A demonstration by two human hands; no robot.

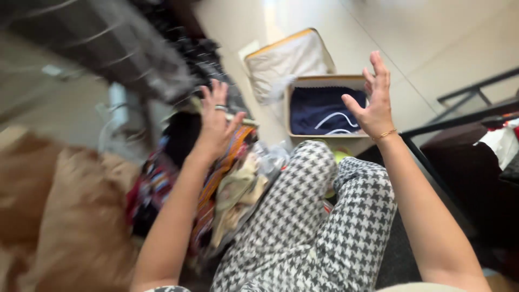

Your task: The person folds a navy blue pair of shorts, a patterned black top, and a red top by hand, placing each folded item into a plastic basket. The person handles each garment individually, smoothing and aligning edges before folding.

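My left hand (215, 121) is raised with fingers spread, a ring on one finger, just above a heap of colourful clothes (178, 178) at my left side; it holds nothing. My right hand (373, 100) is lifted in the air with fingers apart and a thin gold bracelet at the wrist, empty, in front of an open beige storage box (324, 81). Inside the box lies dark blue fabric (319, 111) with a white cord. My legs in black-and-white houndstooth trousers (319, 216) stretch out below both hands.
A beige box lid (286, 59) stands tilted behind the box on the pale tiled floor. Tan cushions (65, 216) are at the left. A dark metal-framed piece of furniture (465, 140) with clothes on it is at the right. The picture is motion-blurred.
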